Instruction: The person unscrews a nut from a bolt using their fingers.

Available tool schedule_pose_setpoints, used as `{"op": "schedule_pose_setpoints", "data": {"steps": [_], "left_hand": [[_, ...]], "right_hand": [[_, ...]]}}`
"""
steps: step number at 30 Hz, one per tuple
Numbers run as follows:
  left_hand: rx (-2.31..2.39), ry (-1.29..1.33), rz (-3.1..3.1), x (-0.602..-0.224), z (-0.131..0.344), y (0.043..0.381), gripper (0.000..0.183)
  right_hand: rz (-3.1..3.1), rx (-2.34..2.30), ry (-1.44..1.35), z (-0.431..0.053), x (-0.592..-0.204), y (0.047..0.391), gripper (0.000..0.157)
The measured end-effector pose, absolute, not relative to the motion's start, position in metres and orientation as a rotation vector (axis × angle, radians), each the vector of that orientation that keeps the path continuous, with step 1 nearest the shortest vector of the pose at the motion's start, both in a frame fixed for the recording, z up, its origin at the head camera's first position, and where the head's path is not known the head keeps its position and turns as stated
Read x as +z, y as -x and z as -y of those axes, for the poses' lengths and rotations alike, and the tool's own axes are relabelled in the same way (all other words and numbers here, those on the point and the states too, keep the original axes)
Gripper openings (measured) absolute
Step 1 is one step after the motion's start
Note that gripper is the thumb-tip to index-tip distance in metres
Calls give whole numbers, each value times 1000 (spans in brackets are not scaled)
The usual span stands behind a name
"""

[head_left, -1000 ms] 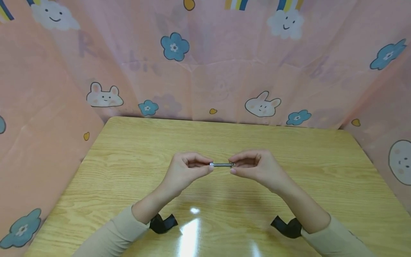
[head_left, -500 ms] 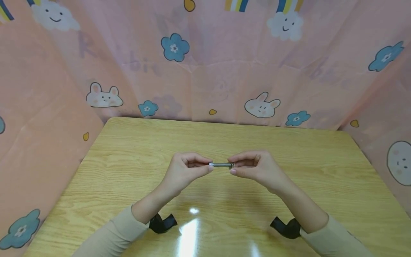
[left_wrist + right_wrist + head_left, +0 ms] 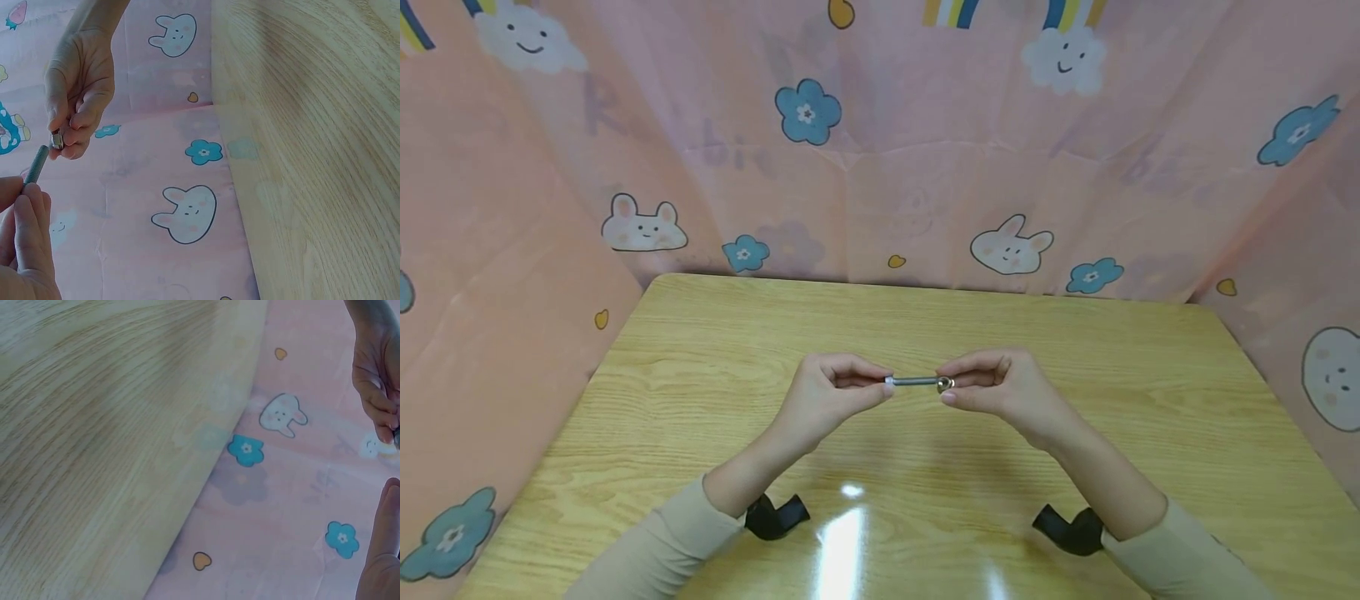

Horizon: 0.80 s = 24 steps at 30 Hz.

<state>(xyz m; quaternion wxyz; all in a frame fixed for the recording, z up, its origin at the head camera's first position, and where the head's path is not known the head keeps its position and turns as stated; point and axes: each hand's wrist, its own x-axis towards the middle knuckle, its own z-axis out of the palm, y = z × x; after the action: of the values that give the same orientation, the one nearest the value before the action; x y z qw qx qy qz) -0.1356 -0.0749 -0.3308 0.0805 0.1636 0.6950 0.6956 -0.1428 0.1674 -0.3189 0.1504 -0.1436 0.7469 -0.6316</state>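
Note:
A threaded metal bolt (image 3: 916, 381) lies level in the air over the table, its head end pinched between the thumb and fingers of my left hand (image 3: 826, 396). Opposite it, my right hand (image 3: 1011, 396) pinches a shiny metal nut (image 3: 944, 384) at the bolt's free end. In the left wrist view the nut (image 3: 57, 139) sits just beside the bolt's tip, its hole turned aside, with a thin gap between them. Only a bit of the bolt shows at the edge of the right wrist view, by the left hand (image 3: 378, 381).
The wooden table (image 3: 737, 333) stretches under both hands. Behind and beside it hangs a pink printed cloth (image 3: 880, 183). Black straps (image 3: 778, 517) hang below the sleeves at both wrists. Light glares off the table's front part.
The nut has come off the bolt's end and now sits turned in the right fingers. The left hand has drawn slightly left with the bolt; the right hand has hardly moved.

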Motion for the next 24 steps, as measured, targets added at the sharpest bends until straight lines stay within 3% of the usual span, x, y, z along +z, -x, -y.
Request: {"op": "schedule_pose_setpoints", "data": {"steps": [12,24], "left_hand": [[2059,-547,-2045,-331,79,139,21],[2003,-561,-2070,-334,81,144,19]], "right_hand": [[-2047,-1895,353,-169,-319,144,19],[-2049,-1873,343,-174,-321,145,25]]}}
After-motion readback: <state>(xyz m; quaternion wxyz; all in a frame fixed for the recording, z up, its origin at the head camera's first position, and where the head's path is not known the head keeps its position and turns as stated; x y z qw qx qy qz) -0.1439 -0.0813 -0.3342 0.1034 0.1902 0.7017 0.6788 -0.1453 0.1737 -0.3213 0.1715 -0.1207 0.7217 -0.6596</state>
